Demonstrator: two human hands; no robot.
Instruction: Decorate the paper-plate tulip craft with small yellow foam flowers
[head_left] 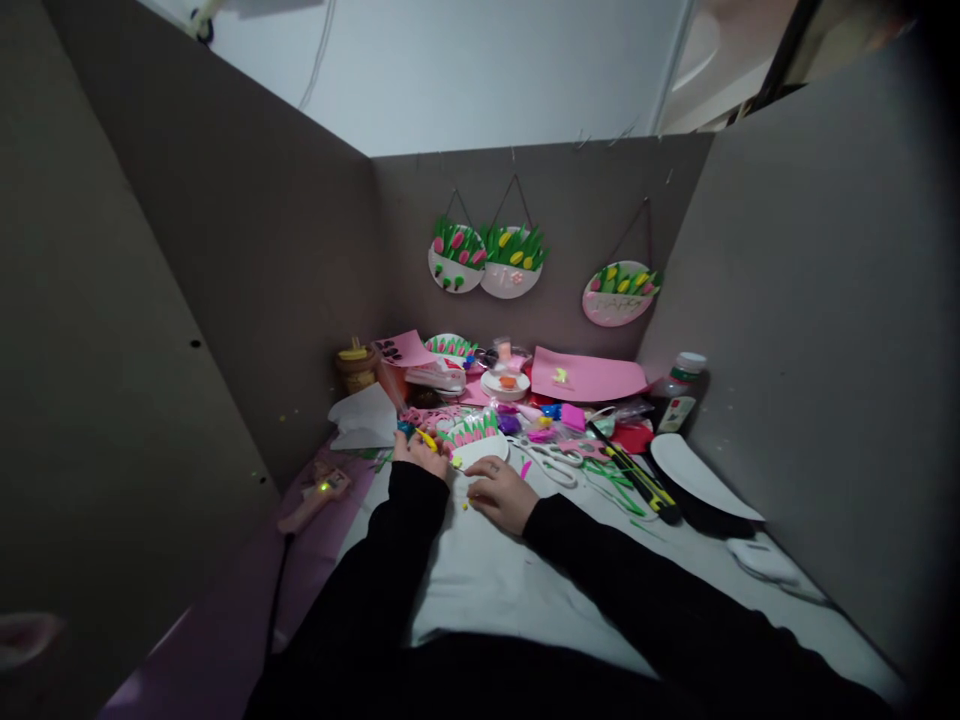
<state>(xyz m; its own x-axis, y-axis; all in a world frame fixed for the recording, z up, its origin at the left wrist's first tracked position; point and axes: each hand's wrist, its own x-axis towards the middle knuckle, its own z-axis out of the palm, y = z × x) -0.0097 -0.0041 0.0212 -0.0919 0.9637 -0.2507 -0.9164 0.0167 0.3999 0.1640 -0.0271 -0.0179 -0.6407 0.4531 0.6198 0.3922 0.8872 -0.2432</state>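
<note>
My left hand (pixel 421 456) is closed, with a slim yellow tool (pixel 426 439) sticking up from its fingers; the exact kind of tool is unclear. In front of both hands lies a white paper half-plate (pixel 487 452) decorated with pink tulips and green leaves. A small yellow clay-like piece (pixel 457 462) sits at its lower left edge, close to the left fingertips. My right hand (pixel 504 494) rests low over the white sheet, fingers loosely curved and apart, just below the plate. Beneath its fingertips is a tiny yellow bit (pixel 465 506).
White scissors (pixel 551 460) and a yellow-black utility knife (pixel 645 483) lie to the right, near green paper strips (pixel 611 480). A pink glue gun (pixel 315 498) with a lit light lies left. A bottle (pixel 679 392) stands back right. Finished plates (pixel 511 283) hang behind.
</note>
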